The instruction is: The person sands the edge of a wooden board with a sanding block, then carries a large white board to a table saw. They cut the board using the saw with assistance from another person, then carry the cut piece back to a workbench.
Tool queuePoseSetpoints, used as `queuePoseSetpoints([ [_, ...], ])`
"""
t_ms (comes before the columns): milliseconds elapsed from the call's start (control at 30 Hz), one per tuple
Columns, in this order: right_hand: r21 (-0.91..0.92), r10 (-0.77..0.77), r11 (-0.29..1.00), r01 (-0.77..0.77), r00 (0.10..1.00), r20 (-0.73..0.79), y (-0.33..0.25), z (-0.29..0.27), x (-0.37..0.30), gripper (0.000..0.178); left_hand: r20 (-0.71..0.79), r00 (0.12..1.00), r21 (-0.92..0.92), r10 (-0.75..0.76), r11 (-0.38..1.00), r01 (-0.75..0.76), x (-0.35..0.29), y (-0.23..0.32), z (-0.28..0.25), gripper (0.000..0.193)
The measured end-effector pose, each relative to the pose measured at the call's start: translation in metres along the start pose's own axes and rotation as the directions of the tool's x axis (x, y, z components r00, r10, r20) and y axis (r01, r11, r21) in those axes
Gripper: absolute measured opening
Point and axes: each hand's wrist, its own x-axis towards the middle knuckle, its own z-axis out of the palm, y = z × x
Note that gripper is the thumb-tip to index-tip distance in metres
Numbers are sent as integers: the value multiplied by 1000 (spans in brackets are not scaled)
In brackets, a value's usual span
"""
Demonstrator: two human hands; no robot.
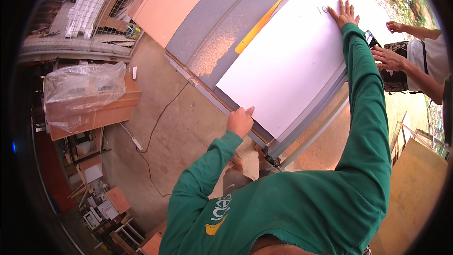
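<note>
A large white board [288, 61] lies flat on a grey saw table [207, 7]. My left hand [240, 122] is closed at the board's near edge, its raised finger or thumb touching that edge; its lower fingers are partly hidden. My right arm stretches far out, and my right hand [348, 14] rests flat on the board's far right part, fingers spread, beside a small dark handwritten mark [322, 10]. A long yellow plate [264, 21] shows along the board's left side. Sawdust [211, 56] is heaped on the table left of it.
At the right another person's hand [389, 59] is near the table's far right side. Metal rails [314, 132] run along its right edge. A plastic-wrapped wooden box [89, 101] stands left. A cable with a socket strip [137, 144] crosses the floor. Plywood sheets [413, 184] lean lower right.
</note>
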Motion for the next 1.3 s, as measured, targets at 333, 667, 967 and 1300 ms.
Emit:
queuePoseSetpoints([
  [333, -2, 109, 994, -109, 993, 42, 3, 3, -2, 69, 8, 1000, -43, 28, 999, -28, 24, 38, 1, 52],
  [667, -68, 159, 986, -155, 985, 60, -4, -4, -18, 63, 8, 998, -68, 57, 996, -56, 53, 74, 8, 52],
  [967, -89, 220, 973, -213, 972, 82, -8, -13, -33, 67, 37, 994, -68, 104, 993, -102, 77, 103, 11, 53],
  [1300, -146, 234, 965, -218, 966, 105, -5, -23, -45, 66, 43, 993, -91, 108, 990, -104, 109, 155, 15, 46],
])
